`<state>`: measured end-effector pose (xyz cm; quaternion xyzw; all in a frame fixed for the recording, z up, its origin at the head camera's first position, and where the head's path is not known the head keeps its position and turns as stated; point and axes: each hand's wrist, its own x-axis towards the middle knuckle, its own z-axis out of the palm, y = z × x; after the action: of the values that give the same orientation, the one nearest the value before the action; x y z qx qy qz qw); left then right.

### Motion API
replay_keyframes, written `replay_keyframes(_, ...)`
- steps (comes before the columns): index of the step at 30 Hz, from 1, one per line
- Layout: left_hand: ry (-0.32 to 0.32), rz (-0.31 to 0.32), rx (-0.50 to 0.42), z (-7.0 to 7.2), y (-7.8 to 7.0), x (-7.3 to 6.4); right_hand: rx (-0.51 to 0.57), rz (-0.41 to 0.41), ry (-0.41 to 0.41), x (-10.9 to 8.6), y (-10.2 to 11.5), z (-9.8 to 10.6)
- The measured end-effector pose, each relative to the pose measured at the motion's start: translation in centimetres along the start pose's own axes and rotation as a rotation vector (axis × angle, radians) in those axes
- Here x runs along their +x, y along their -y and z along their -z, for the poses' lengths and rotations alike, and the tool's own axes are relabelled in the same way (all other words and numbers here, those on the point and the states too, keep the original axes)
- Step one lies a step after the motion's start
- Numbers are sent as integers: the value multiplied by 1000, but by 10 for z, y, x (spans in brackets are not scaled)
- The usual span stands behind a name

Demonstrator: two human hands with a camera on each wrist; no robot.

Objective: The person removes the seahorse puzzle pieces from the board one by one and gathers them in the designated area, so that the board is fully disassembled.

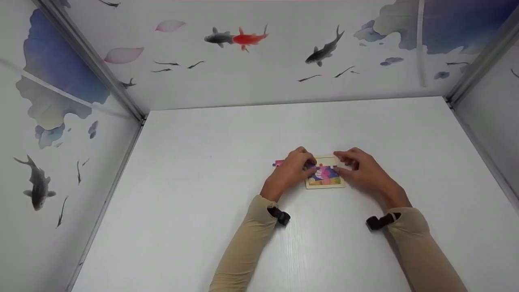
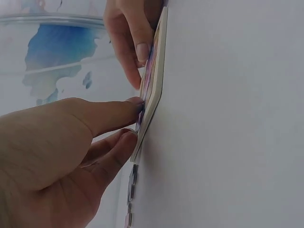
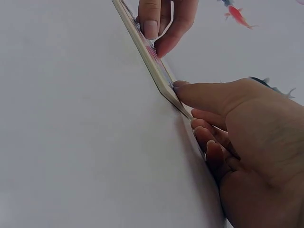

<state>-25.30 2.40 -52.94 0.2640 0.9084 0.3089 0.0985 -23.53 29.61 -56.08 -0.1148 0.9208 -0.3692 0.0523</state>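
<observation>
In the head view a small jigsaw puzzle board [image 1: 324, 187] with a pale wooden border lies flat on the white table. Purple, pink and yellow pieces [image 1: 324, 173] fill its lower part; bare wood shows at the upper part. My left hand [image 1: 290, 168] is over the board's left side, thumb and forefinger pinching a dark blue puzzle piece [image 1: 309, 164], mostly hidden by the fingers. At the right edge my right hand [image 1: 363, 168] holds the board, its thumb on the side of the pieces and forefinger at the far right corner. The other right fingers curl beside the border.
A pink puzzle piece [image 1: 278, 163] lies on the table left of the board, partly behind the left hand. Loose pieces [image 2: 132, 183] also show edge-on in the left wrist view. White panels printed with fish [image 1: 324, 50] enclose the table [image 1: 182, 202] at the back and sides.
</observation>
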Motion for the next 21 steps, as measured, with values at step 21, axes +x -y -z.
replay_keyframes(21, -57, -43, 22, 1, 3, 1, 0, -3, 2, 1, -1, 0)
